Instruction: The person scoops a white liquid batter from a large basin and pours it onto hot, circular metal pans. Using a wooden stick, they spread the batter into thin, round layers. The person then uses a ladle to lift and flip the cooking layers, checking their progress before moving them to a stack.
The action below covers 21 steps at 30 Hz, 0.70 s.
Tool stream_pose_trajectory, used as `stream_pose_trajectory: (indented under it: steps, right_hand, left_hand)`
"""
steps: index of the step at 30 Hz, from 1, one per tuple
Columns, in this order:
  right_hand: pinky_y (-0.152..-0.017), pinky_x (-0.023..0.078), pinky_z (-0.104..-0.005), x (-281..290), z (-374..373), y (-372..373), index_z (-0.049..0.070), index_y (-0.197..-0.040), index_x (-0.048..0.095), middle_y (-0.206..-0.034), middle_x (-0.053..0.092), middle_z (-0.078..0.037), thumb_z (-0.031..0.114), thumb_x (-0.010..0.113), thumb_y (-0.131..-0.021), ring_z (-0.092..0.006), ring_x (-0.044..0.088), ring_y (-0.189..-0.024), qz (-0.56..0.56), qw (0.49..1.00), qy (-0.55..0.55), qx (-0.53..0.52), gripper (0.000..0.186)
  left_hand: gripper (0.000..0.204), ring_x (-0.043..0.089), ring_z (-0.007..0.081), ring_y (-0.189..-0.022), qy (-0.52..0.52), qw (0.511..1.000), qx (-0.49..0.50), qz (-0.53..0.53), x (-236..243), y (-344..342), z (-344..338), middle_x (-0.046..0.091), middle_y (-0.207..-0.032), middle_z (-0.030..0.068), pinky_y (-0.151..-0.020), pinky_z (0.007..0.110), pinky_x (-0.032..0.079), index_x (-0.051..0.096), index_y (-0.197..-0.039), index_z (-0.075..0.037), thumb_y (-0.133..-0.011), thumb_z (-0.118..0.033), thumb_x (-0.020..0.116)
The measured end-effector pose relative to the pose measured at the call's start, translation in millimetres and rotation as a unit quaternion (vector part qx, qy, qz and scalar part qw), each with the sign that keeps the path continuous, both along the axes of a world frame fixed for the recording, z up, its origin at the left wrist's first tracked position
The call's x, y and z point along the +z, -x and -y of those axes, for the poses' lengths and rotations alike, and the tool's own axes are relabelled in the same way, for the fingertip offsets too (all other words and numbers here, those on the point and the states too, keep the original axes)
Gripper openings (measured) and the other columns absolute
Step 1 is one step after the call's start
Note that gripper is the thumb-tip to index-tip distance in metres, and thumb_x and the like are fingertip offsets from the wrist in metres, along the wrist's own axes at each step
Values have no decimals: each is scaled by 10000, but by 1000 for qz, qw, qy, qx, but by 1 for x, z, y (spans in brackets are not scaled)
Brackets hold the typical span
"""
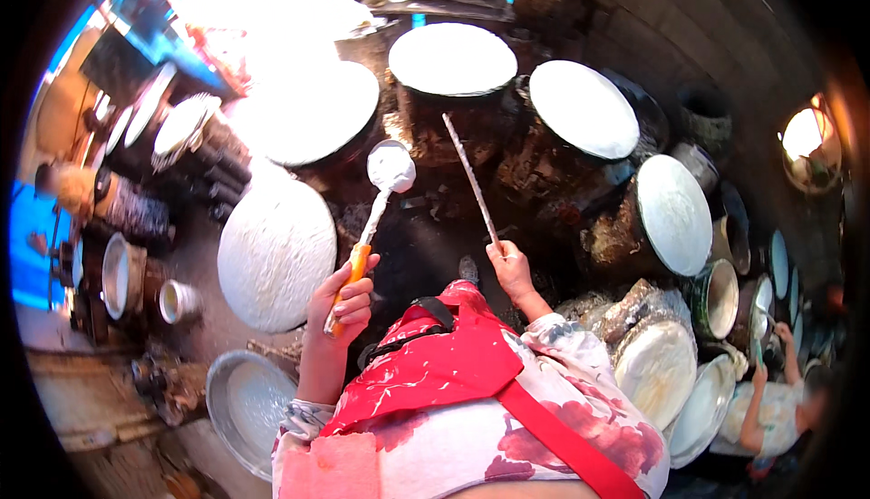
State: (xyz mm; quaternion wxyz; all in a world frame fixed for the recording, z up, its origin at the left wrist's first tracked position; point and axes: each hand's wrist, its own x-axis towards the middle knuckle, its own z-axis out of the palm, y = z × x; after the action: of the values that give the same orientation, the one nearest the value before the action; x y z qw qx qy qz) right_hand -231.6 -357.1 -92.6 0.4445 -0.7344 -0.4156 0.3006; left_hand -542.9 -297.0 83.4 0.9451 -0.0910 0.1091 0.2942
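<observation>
My left hand [346,298] grips the orange handle of a ladle [390,169] whose round head is heaped and coated with white paste. My right hand [509,270] holds the lower end of a thin, white-smeared stick [467,164], pointing away from me. Ahead of both stand drums with round white tops: one at the back [453,55], one at back left [326,105], one at back right [584,109]. A white disc with an uneven paste surface [275,254] lies left of my left hand; another round top [675,213] is right of my right hand.
A metal basin [236,390] sits at lower left, a white bucket [178,301] above it. Stacked pots and discs [652,368] crowd my lower right, where another person [766,413] works. More drums [163,164] line the left; a bright lit opening [807,136] is at far right.
</observation>
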Motion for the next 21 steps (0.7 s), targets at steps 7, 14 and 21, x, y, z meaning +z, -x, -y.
stream_pose_trajectory:
  steps: [7, 14, 21]
  right_hand:
    - [-676, 481, -511, 14, -69, -142, 79, -934, 573, -793, 653, -195, 421, 597, -838, -405, 628, -779, 218, 968, 106, -70, 356]
    - [-652, 467, -491, 34, -121, -245, 54, -869, 541, -776, 636, -202, 390, 598, -858, -407, 614, -765, 288, 938, 193, -22, 341]
    - [-633, 471, -474, 26, -123, -270, 62, -896, 542, -785, 640, -178, 382, 599, -857, -383, 619, -736, 302, 935, 186, 17, 327]
  left_hand:
    - [407, 405, 69, -436, 25, 996, -65, -47, -12, -102, -74, 409, -627, 10, -408, 209, 370, 363, -1309, 36, -1004, -232, 327]
    - [396, 393, 65, -428, 25, 995, 1, -99, -23, -151, -131, 407, -622, 7, -391, 213, 360, 366, -1303, 30, -1001, -224, 328]
    - [400, 390, 74, -450, 51, 991, 52, -113, -27, -170, -156, 385, -646, -2, -409, 228, 363, 389, -1319, -7, -989, -230, 354]
